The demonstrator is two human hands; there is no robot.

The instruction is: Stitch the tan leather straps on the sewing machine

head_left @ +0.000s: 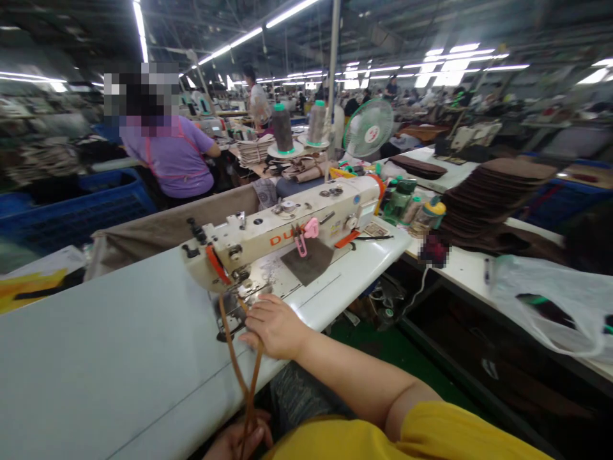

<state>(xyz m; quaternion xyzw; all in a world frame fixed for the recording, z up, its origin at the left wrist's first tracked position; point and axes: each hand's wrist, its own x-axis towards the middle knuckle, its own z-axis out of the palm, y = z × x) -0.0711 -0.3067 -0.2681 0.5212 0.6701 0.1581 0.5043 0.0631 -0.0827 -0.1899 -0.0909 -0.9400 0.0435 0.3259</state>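
Some brown strip (255, 374), held in the right hand (276, 326), reaches the left hand (234, 442).

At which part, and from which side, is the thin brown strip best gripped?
I would pinch the thin brown strip just in front of the sewing machine, coming from the wearer's side: it is narrow and runs toward that side, and the right hand touches it there.

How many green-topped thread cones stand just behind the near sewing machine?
2: a dark grey cone on the picture's left, and a lighter grey cone to its right, beside the pole. More may be hidden behind the pole.
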